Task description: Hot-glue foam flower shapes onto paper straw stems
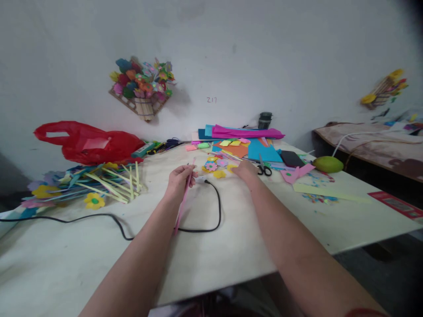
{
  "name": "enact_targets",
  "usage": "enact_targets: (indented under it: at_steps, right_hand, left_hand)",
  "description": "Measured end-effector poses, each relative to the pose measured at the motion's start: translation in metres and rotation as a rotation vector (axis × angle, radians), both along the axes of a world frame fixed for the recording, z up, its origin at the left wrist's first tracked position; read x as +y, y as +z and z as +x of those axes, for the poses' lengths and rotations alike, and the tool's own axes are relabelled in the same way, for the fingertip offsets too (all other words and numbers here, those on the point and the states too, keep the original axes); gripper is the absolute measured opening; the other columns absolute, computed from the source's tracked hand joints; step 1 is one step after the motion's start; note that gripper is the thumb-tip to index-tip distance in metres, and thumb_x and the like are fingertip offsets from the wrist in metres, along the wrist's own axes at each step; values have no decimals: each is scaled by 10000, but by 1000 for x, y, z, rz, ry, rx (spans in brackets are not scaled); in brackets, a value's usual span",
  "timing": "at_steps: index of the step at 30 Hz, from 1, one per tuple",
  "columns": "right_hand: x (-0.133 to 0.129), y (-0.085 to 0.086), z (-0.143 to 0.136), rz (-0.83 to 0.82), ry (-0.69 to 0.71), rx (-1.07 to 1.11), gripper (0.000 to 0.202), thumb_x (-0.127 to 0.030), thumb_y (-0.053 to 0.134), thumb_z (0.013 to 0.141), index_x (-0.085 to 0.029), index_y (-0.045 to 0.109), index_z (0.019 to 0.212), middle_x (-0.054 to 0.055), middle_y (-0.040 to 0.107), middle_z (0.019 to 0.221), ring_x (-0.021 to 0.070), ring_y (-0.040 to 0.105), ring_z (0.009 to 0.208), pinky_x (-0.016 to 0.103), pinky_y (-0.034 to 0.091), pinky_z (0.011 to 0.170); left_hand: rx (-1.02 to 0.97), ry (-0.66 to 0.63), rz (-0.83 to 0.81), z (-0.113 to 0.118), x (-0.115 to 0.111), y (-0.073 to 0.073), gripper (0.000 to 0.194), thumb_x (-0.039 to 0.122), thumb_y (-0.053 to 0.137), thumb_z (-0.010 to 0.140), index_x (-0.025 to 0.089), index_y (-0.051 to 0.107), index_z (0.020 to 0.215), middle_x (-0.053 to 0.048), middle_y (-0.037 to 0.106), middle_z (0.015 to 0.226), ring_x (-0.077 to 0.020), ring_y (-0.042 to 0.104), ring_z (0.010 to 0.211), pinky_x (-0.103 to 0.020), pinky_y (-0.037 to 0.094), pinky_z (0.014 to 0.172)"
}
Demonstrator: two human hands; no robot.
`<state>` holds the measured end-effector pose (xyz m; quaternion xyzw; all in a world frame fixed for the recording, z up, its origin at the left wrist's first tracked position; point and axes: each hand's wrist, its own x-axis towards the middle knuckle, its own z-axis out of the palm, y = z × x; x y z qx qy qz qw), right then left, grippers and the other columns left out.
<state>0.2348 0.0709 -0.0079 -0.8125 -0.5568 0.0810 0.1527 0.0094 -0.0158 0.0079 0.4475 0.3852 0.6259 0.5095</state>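
Above the middle of the table, my left hand point(181, 179) is closed around a thin pink paper stem point(183, 200), which slants down toward me. Just right of those fingers, a black cord point(219, 207) ends at a small pale object, partly hidden. My right hand point(245, 171) reaches down beside a yellow paper flower point(232, 168), at its fingertips; most fingers are hidden, so I cannot tell if it grips the flower. Between the hands lie a pink-and-blue paper flower point(211, 166), a lilac flower point(222, 162) and another yellow flower point(219, 175).
Black scissors point(265, 170) and a dark phone point(292, 158) lie right of my right hand. Coloured sheets point(264, 150) are behind. At left are a red plastic bag point(99, 143), finished flowers point(94, 200) and pale paper stems point(112, 185). A green oval object point(328, 164) sits near the right edge.
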Motion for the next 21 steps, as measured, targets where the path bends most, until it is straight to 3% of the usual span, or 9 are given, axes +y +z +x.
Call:
enact_targets:
  at_steps: [7,11,15,21]
  right_hand:
    - [9,-4,4,49,-62,125,377,-351,655,669,-135,645,978,160,632,1064,270,595,989,312,469,726]
    - [8,-3,4,113,-12,356,214,-320,637,701,-140,648,818,90,675,741,200,643,730,241,452,547]
    - [1,0,-6,268,66,740,108,-223,617,730,-122,609,769,4,562,478,108,550,453,178,369,395]
    - [-8,11,-30,371,278,1042,45,-162,630,694,-130,615,723,-26,549,459,93,510,397,194,398,379]
  left_hand:
    - [5,-3,-7,0,0,0,262,306,697,578,110,586,711,-17,602,515,-75,455,340,-199,314,341]
    - [6,-14,-7,2,-1,1,262,314,704,570,113,575,677,-16,601,511,-70,447,330,-198,308,336]
    - [14,-33,-15,2,-2,2,277,325,708,565,116,564,676,-22,607,509,-75,450,316,-198,288,324]
    - [73,-51,-20,2,-1,-1,288,352,701,594,121,553,683,-22,615,515,-75,449,303,-195,281,312]
